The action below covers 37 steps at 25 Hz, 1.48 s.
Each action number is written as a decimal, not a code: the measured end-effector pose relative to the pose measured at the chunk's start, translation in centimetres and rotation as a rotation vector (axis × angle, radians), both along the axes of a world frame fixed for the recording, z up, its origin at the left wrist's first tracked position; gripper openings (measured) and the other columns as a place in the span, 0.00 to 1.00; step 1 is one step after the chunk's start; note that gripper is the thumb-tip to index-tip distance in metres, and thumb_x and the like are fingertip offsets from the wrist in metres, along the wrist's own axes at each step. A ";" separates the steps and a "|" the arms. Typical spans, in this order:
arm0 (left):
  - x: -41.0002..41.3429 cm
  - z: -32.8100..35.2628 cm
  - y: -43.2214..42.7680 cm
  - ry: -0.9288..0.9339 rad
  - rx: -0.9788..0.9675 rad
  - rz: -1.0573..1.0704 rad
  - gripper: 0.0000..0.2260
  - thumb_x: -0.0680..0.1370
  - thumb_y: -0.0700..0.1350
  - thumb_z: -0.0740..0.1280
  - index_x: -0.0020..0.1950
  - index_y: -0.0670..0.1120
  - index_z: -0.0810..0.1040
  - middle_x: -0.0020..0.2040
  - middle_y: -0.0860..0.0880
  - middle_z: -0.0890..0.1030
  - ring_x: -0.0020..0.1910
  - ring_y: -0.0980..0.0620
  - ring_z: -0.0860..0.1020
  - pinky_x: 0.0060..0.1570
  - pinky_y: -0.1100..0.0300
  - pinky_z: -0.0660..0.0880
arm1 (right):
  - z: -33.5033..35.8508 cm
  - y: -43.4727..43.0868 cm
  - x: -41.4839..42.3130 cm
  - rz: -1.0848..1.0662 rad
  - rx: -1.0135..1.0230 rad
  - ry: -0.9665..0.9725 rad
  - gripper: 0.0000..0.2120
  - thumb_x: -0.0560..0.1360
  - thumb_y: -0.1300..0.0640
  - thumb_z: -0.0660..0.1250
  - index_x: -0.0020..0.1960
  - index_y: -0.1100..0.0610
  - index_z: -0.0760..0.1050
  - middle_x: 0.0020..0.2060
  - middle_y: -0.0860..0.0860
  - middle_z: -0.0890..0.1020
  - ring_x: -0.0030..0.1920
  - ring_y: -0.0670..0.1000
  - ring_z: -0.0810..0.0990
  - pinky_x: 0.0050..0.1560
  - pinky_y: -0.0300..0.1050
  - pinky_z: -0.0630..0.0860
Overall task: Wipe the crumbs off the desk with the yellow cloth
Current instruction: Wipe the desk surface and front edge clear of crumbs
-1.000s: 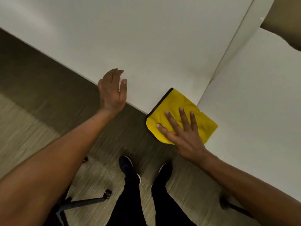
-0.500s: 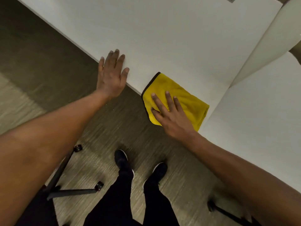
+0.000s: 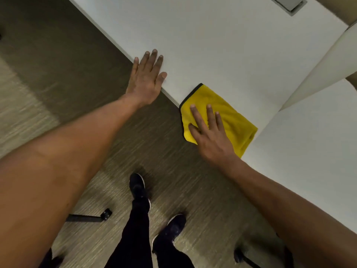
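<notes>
**Cloth reaches the desk's front edge**

Since a moment ago the right hand (image 3: 209,132) has swept the yellow cloth (image 3: 229,115) leftward along the front edge of the desk (image 3: 222,45), away from the corner where the side surface (image 3: 309,151) meets it. Its near part now hangs past the edge, over the floor (image 3: 58,74). That hand lies flat and spread, pressing the cloth down rather than clutching it. The left hand (image 3: 145,78) has opened out, palm down, fingers on the desk edge just left of the cloth, holding nothing. Crumbs cannot be made out on the white top; they may be too small to see. Judged from this, the stroke is pushing debris off the edge, and the wipe looks well advanced.
</notes>
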<state>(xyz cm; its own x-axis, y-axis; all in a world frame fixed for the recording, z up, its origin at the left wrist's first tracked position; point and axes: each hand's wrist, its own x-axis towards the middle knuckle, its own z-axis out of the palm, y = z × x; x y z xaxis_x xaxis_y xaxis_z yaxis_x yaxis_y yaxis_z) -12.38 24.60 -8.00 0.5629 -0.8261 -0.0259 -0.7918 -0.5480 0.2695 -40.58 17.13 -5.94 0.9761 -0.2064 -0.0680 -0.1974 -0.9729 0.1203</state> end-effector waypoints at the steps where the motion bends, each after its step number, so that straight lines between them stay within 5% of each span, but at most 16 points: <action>1: 0.1 0.1 0.1 -0.005 0.004 -0.009 0.28 0.85 0.59 0.41 0.82 0.49 0.47 0.83 0.47 0.46 0.82 0.48 0.44 0.80 0.46 0.40 | 0.2 0.1 1.2 0.005 0.013 0.002 0.22 0.75 0.63 0.61 0.69 0.57 0.70 0.81 0.59 0.45 0.77 0.75 0.45 0.75 0.73 0.51; 9: 3.5 2.4 0.3 -0.005 -0.014 -0.133 0.26 0.85 0.58 0.46 0.80 0.48 0.59 0.81 0.48 0.59 0.80 0.46 0.58 0.77 0.46 0.56 | -0.7 -2.1 -7.8 0.119 -0.048 0.006 0.32 0.69 0.65 0.70 0.72 0.57 0.70 0.81 0.60 0.49 0.79 0.71 0.46 0.76 0.71 0.53; 14: 7.8 1.6 0.7 0.039 0.000 -0.076 0.26 0.85 0.58 0.43 0.81 0.51 0.56 0.83 0.49 0.53 0.82 0.48 0.50 0.80 0.46 0.45 | -1.0 -1.0 1.4 0.080 -0.018 0.006 0.29 0.71 0.64 0.57 0.72 0.57 0.68 0.81 0.60 0.47 0.78 0.74 0.45 0.75 0.73 0.51; 20: 10.1 1.8 0.8 0.367 -0.460 0.083 0.22 0.85 0.55 0.53 0.74 0.46 0.73 0.72 0.47 0.75 0.74 0.51 0.71 0.74 0.54 0.66 | -0.1 0.1 16.8 0.082 0.044 -0.016 0.21 0.76 0.60 0.48 0.64 0.57 0.72 0.81 0.60 0.48 0.76 0.77 0.48 0.75 0.72 0.50; 24: 9.9 1.8 0.8 0.328 -0.447 0.125 0.22 0.85 0.55 0.53 0.75 0.48 0.72 0.72 0.48 0.76 0.72 0.52 0.73 0.71 0.57 0.69 | 0.7 0.3 23.2 0.075 0.107 -0.021 0.13 0.81 0.58 0.54 0.60 0.55 0.75 0.82 0.58 0.48 0.78 0.74 0.45 0.77 0.69 0.47; 27: 8.7 1.8 0.3 0.277 -0.434 0.136 0.23 0.85 0.54 0.53 0.76 0.44 0.69 0.74 0.45 0.74 0.74 0.48 0.71 0.73 0.54 0.66 | 0.8 -0.1 20.8 0.090 0.134 -0.016 0.12 0.81 0.59 0.55 0.59 0.56 0.76 0.82 0.56 0.48 0.79 0.71 0.44 0.78 0.67 0.47; 32: 4.4 2.9 -1.3 0.154 -0.098 0.191 0.30 0.84 0.60 0.48 0.81 0.44 0.54 0.81 0.42 0.60 0.80 0.43 0.56 0.79 0.45 0.51 | 0.4 -1.0 9.7 0.117 0.097 -0.038 0.14 0.78 0.61 0.57 0.61 0.55 0.75 0.82 0.55 0.46 0.79 0.69 0.44 0.78 0.66 0.47; 37: -5.0 3.7 -2.5 0.133 -0.122 0.129 0.31 0.84 0.60 0.47 0.81 0.43 0.54 0.81 0.40 0.56 0.81 0.42 0.52 0.80 0.44 0.47 | -0.4 -2.5 -1.2 0.093 0.091 -0.055 0.23 0.72 0.58 0.67 0.67 0.49 0.72 0.82 0.54 0.47 0.80 0.68 0.45 0.77 0.69 0.51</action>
<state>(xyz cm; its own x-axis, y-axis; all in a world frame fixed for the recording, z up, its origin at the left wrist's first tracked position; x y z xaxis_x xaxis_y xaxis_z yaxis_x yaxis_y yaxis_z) -17.40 22.14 -4.30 0.6623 -0.7491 -0.0113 -0.6703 -0.5992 0.4377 -41.80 14.67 -6.30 0.9935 -0.1102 -0.0281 -0.1096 -0.9937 0.0218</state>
